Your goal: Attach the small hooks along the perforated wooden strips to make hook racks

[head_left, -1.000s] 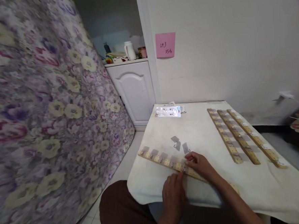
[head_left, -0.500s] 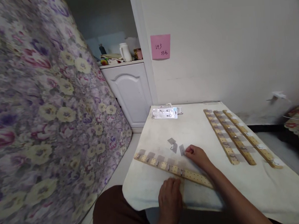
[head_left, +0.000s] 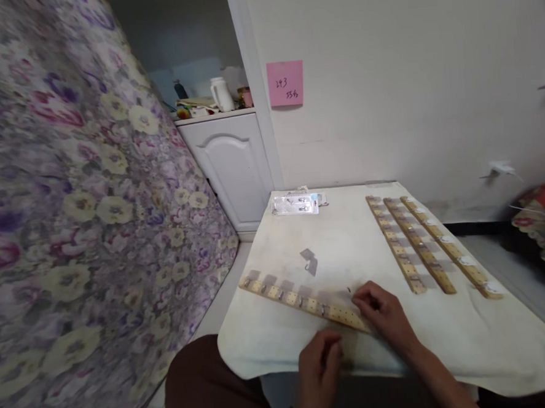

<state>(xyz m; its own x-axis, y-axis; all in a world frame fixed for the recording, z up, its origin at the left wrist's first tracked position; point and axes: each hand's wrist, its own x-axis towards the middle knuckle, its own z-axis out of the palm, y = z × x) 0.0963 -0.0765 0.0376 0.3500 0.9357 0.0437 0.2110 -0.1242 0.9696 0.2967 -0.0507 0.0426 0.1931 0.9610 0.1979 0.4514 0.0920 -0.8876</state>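
Note:
A perforated wooden strip (head_left: 290,298) lies slantwise near the table's front, with several clear hooks in a row on it; its right part is bare holes. My right hand (head_left: 385,314) is at the strip's right end, fingertips pinched on a clear square hook (head_left: 350,290), of which only the small dark metal part shows well. Just below the strip is my left hand (head_left: 319,364), half curled, thumb apart from the fingers, with nothing seen in it. Beyond the strip, two loose clear hooks (head_left: 310,261) rest on the cloth.
Three similar strips lie on the right: one (head_left: 398,248), a middle one (head_left: 420,244) and one with white pieces (head_left: 453,251). Clear packaging (head_left: 295,204) sits at the table's back. A floral curtain (head_left: 92,209) hangs to the left; a wall (head_left: 385,80) stands behind.
My right hand has moved right and nearer me, bringing the clear hook toward the strip's bare end. My left hand has lifted and turned, its thumb now showing.

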